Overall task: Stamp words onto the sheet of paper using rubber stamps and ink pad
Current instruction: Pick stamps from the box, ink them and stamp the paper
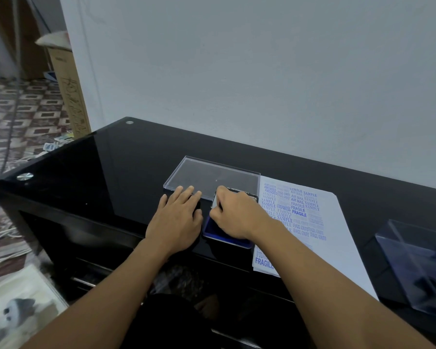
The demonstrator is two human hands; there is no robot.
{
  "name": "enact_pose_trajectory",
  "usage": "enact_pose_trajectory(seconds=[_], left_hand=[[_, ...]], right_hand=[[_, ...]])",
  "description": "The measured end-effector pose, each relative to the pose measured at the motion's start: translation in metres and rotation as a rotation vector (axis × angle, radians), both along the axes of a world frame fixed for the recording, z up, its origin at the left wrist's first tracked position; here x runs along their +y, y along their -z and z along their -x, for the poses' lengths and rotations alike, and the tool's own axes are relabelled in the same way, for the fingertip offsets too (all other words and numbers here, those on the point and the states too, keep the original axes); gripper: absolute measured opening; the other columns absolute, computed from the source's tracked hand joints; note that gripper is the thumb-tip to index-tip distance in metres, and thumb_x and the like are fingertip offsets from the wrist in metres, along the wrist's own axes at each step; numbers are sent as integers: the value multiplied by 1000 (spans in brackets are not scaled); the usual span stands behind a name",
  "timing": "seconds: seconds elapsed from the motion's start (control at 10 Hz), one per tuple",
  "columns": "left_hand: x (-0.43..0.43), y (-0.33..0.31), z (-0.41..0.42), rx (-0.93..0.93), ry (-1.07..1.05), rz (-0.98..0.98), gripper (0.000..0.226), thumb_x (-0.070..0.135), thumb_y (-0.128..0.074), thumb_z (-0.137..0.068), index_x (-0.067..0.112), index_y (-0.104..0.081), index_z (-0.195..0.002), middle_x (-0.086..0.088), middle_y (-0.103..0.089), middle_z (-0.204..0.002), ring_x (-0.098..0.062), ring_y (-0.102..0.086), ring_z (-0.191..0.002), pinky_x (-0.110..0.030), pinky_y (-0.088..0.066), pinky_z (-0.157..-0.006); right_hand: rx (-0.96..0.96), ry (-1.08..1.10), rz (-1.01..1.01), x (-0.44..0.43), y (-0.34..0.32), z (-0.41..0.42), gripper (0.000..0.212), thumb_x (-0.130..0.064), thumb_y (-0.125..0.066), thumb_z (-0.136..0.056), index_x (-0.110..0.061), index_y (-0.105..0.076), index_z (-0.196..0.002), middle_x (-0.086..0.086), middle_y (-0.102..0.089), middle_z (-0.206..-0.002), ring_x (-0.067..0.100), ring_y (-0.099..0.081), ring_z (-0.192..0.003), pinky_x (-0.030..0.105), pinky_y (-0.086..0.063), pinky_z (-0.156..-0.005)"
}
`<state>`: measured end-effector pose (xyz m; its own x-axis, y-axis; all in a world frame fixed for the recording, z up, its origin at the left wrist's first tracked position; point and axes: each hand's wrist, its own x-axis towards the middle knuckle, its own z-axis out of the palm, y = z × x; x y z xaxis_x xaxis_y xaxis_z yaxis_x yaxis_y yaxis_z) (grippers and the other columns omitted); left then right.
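My right hand pinches a stamp onto the ink pad under its fingers. My left hand rests on the table, fingers straight.

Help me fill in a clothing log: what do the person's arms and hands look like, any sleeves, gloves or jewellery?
The left forearm and right forearm are bare as far as the frame shows, with no sleeves in view. The left hand and right hand wear no gloves, and no watch, bracelet or ring shows on them.
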<state>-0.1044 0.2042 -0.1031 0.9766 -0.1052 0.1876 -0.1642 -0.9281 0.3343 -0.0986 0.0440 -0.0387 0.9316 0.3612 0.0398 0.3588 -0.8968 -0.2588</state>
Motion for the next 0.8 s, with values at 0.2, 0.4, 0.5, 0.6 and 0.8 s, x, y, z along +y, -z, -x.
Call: enact_pose_trajectory(seconds=[0.2,0.4,0.5,0.6,0.8], left_hand=[[0,-1,1,6,0,0,54,35,-30,-104,25,-21,-157,5,-13,-165,-16,-2,-152,-46,-6,-123],[0,0,1,0,-2,4,54,35,-29,-104,25,-21,-156,4,-14,-165,-16,-2,-152,-46,-7,-123],[0,0,1,1,-1,0,54,35,-29,-104,25,-21,-156,4,-13,-165,-16,-2,-152,-46,-7,-123],[0,0,1,4,1,0,54,35,-29,-104,25,-21,-157,4,-13,-165,-16,-2,-152,-46,-7,-123],[0,-1,1,11,4,-8,54,35,-29,-104,25,-21,-157,4,-13,-165,-16,-2,-152,-46,-7,-123]], right_hand=[[11,7,-3,1,0,-1,15,-29,-45,-96,-18,-39,-87,2,-51,-75,26,-51,-72,37,-40,-64],[-24,7,-13,-3,5,4,15,-30,-46,-94,-20,-37,-87,10,-59,-85,31,-54,-77,38,-44,-64],[-28,0,-9,-2,4,5,14,-29,-45,-94,-19,-37,-88,8,-58,-81,30,-55,-75,39,-46,-64],[-9,4,0,-1,1,2,15,-29,-45,-95,-19,-38,-87,1,-49,-73,27,-50,-71,36,-39,-62],[16,4,2,1,-1,-2,16,-30,-45,-96,-20,-38,-87,4,-54,-79,27,-53,-73,37,-41,-64]])
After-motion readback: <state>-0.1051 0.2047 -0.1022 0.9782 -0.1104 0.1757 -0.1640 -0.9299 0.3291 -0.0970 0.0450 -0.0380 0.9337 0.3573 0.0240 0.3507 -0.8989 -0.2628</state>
